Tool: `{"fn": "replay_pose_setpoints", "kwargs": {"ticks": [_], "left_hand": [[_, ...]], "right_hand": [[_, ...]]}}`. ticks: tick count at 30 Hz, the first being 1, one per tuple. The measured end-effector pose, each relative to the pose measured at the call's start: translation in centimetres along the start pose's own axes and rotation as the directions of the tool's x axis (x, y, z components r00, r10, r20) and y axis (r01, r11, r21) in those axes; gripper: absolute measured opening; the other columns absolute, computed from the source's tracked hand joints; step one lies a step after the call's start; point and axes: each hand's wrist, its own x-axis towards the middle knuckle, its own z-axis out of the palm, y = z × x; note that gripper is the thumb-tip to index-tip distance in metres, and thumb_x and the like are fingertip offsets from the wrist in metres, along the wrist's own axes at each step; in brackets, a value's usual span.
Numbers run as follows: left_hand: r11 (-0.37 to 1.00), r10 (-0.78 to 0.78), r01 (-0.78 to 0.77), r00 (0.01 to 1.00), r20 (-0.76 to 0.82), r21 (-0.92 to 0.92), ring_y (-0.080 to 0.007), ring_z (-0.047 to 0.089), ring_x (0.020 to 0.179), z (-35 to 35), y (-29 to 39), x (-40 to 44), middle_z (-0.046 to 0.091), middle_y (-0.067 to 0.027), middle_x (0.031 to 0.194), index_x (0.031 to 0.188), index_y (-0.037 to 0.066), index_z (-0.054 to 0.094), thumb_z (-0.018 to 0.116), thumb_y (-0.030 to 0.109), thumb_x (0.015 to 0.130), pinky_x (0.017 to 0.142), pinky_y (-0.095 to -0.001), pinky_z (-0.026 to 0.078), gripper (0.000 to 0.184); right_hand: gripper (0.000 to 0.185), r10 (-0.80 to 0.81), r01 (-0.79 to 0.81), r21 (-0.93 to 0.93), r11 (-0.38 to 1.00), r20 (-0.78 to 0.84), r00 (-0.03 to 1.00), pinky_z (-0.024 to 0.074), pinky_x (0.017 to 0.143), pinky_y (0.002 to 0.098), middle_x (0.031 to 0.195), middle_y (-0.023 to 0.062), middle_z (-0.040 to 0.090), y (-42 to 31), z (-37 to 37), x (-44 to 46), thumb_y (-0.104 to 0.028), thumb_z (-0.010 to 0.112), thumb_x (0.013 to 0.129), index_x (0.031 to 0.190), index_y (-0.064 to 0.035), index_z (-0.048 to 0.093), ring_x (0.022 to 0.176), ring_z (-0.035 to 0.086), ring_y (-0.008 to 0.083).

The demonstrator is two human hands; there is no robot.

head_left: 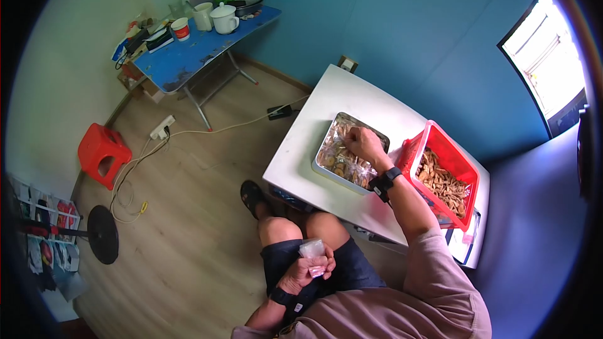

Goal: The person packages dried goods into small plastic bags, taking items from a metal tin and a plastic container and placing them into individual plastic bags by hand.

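My left hand point(306, 269) is closed around a stack of small clear plastic bags point(312, 250), held above my lap. Over on the white table point(308, 132), my right hand point(364, 143) reaches into a metal tray point(340, 182) with its fingers pressed together. What those fingers hold, if anything, is too small to make out. Clear packets of brown dried pieces point(342, 164) fill the tray. To the right of it stands a red plastic basket point(466, 176) holding many loose brown dried pieces point(443, 185).
A blue folding table point(188, 59) at the upper left carries a red cup point(181, 29), a lidded white mug point(224, 19) and other items. On the floor are a red stool point(100, 154), a power strip point(162, 127) and cables. A round black disc point(103, 235) stands at left.
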Motion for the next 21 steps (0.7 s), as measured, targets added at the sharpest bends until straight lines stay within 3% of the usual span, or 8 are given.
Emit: {"fn": "replay_pose_setpoints", "kwargs": {"ticks": [4, 6, 10, 12, 15, 18, 20, 21], "left_hand": [[1.000, 0.005, -0.005, 1.000, -0.004, 0.000, -0.0204, 0.058, 0.071, 0.0, 0.0, 0.0, 0.057, -0.0105, 0.075, 0.095, 0.002, 0.059, 0.069, 0.013, 0.079, 0.056, -0.0305, 0.049, 0.022], [1.000, 0.000, 0.001, 1.000, -0.007, 0.010, -0.0212, 0.058, 0.072, 0.0, 0.0, 0.0, 0.056, -0.0094, 0.075, 0.095, 0.001, 0.059, 0.071, 0.013, 0.078, 0.055, -0.0312, 0.048, 0.024], [1.000, 0.010, -0.009, 1.000, -0.011, 0.017, -0.0223, 0.057, 0.073, 0.0, 0.0, 0.0, 0.054, -0.0083, 0.075, 0.094, 0.000, 0.059, 0.072, 0.013, 0.076, 0.053, -0.0321, 0.048, 0.025], [0.998, 0.051, -0.049, 0.997, -0.051, 0.043, -0.0223, 0.057, 0.073, 0.4, 0.0, -0.2, 0.054, -0.0081, 0.075, 0.093, 0.000, 0.059, 0.071, 0.013, 0.077, 0.053, -0.0323, 0.047, 0.024], [0.991, 0.133, -0.128, 0.985, -0.112, 0.042, -0.0223, 0.056, 0.073, 0.8, 0.2, -0.4, 0.053, -0.0077, 0.074, 0.092, 0.000, 0.059, 0.069, 0.013, 0.078, 0.053, -0.0325, 0.047, 0.022], [0.981, 0.190, -0.185, 0.977, -0.096, 0.052, -0.0201, 0.058, 0.074, 1.7, 0.8, -0.5, 0.056, -0.0059, 0.076, 0.095, 0.004, 0.060, 0.066, 0.013, 0.082, 0.056, -0.0314, 0.048, 0.017], [0.966, 0.256, -0.247, 0.957, -0.133, 0.081, -0.0199, 0.058, 0.074, 3.5, 1.4, -0.6, 0.056, -0.0063, 0.075, 0.095, 0.004, 0.060, 0.066, 0.013, 0.082, 0.056, -0.0315, 0.048, 0.017], [0.959, 0.278, -0.264, 0.948, -0.153, 0.105, -0.0194, 0.059, 0.073, 4.3, 1.5, -0.5, 0.056, -0.0061, 0.075, 0.095, 0.004, 0.060, 0.066, 0.014, 0.083, 0.056, -0.0313, 0.048, 0.016]], "right_hand": [[0.014, 0.013, -0.003, 0.225, 0.974, -0.043, 0.999, 0.0491, 0.060, 0.0335, 0.066, 0.0104, 0.061, -0.4, -0.7, -0.2, -0.014, 0.061, 0.080, 0.082, 0.0000, 0.062, 0.060, 0.061, 0.0202], [0.012, 0.054, -0.054, 0.452, 0.890, 0.014, 0.998, 0.0471, 0.055, 0.0283, 0.065, 0.0060, 0.059, -1.5, -2.2, -0.9, -0.006, 0.056, 0.081, 0.085, 0.0035, 0.063, 0.058, 0.059, 0.0127], [0.014, 0.057, 0.005, 0.561, 0.828, -0.093, 0.994, 0.0448, 0.052, 0.0255, 0.066, 0.0039, 0.058, -2.0, -3.1, -1.6, -0.001, 0.055, 0.082, 0.091, 0.0044, 0.064, 0.056, 0.057, 0.0099], [0.016, 0.108, -0.098, 0.615, 0.783, 0.022, 0.994, 0.0434, 0.050, 0.0246, 0.066, 0.0032, 0.059, -1.5, -3.6, -1.9, 0.000, 0.056, 0.083, 0.095, 0.0051, 0.065, 0.054, 0.054, 0.0085], [0.009, 0.084, -0.094, 0.620, 0.779, 0.045, 0.995, 0.0405, 0.049, 0.0226, 0.060, 0.0014, 0.056, -0.4, -4.1, -2.6, -0.003, 0.057, 0.084, 0.082, 0.0031, 0.064, 0.051, 0.050, 0.0069], [0.019, 0.039, -0.082, 0.658, 0.749, 0.080, 0.996, 0.0367, 0.047, 0.0217, 0.054, -0.0008, 0.053, -1.3, -5.5, -5.0, -0.011, 0.060, 0.088, 0.071, -0.0027, 0.061, 0.049, 0.048, 0.0059], [0.024, 0.080, -0.144, 0.807, 0.573, 0.120, 0.990, 0.0355, 0.047, 0.0222, 0.055, -0.0011, 0.054, -3.5, -6.8, -7.6, -0.017, 0.062, 0.091, 0.070, -0.0049, 0.062, 0.047, 0.047, 0.0058], [0.025, 0.012, -0.100, 0.824, 0.557, 0.112, 0.994, 0.0395, 0.046, 0.0233, 0.056, 0.0007, 0.055, -3.2, -6.6, -8.4, -0.019, 0.064, 0.091, 0.073, -0.0018, 0.063, 0.047, 0.051, 0.0083]]}}
